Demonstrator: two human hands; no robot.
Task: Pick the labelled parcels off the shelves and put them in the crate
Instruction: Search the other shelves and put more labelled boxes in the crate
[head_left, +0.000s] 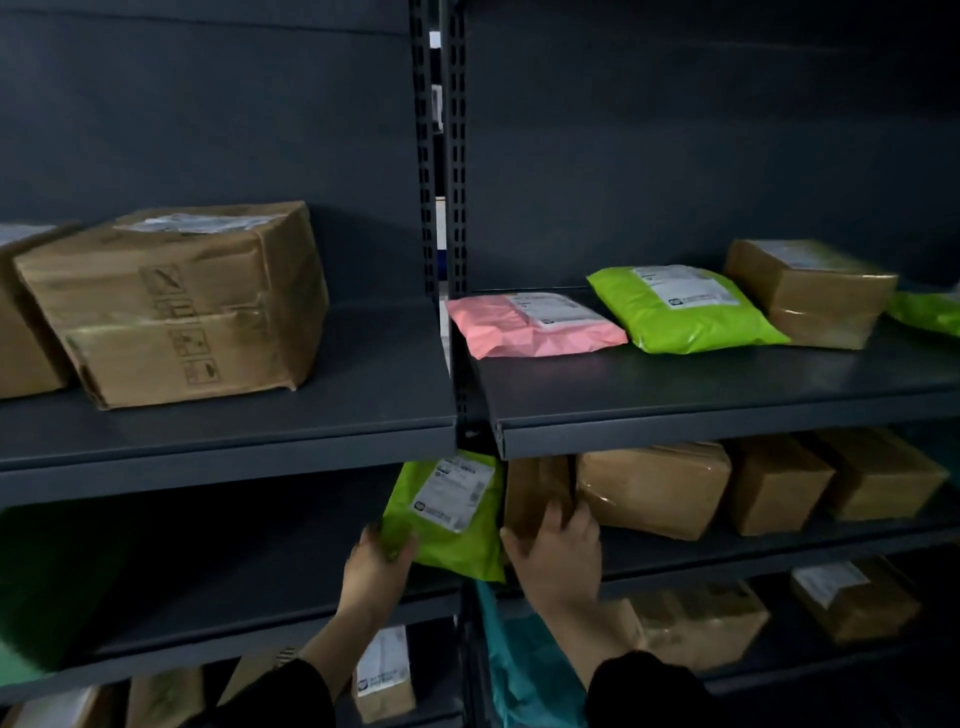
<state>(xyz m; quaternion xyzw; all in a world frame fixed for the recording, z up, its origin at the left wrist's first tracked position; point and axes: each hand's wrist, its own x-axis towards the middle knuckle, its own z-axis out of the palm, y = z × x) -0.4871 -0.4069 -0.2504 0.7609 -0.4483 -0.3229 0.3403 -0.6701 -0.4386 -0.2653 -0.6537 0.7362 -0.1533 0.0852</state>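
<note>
Item 1. Lime-green mailer (447, 514), white label facing out. Stands tilted directly below the slotted upright (425, 208), in front of the middle shelf (779, 558). The left hand (376, 564) holds it, fingers and thumb pinched on its lower left corner.

Item 2. Narrow brown carton (537, 493), upright on the middle shelf, just right of the upright's line and touching the mailer's right edge. The right hand (558, 551) lies against its front, fingers spread upward and thumb out to the left. Whether they close round it cannot be told.

Item 3. Row of brown cartons (654, 488), same shelf, further right of the upright.

Item 4. Upper shelf (727, 415), right of the upright, nearest first: pink mailer (535, 325), second green mailer (680, 306), taped carton (810, 291), each labelled.

Item 5. Large dented carton (176, 306), left of the upright at the same level, handling marks on its front.

Item 6. Teal bag (519, 670), low down, just right of the upright's line.
</note>
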